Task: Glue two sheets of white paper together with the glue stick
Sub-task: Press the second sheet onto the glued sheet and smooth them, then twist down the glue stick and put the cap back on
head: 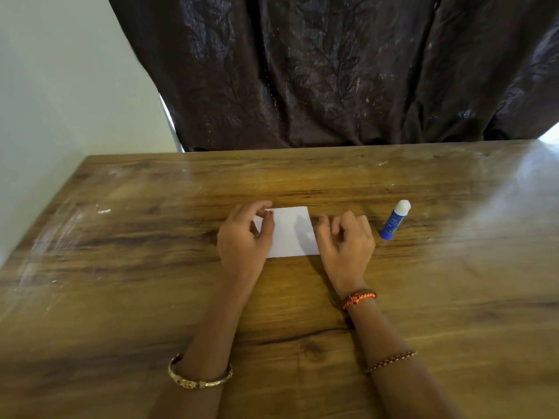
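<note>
On the worn wooden table before the dark curtain, we rest our left hand and right hand loosely curled, gripping nothing, on either edge of the white paper. Thin and floppy, it likely lifts best by a corner. The capped glue stick lies just right of our right hand.

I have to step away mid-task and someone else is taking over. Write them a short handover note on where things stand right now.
Left hand: resting on the left edge of the white paper, holding nothing.
Right hand: at the paper's right edge, holding nothing.
Glue stick: capped, lying on the wooden table to the right of the right hand.
Done: cannot tell whether glue is applied; only one white rectangle shows, so a second sheet may lie beneath.
Left: check the bond; glue and press if needed.
</note>
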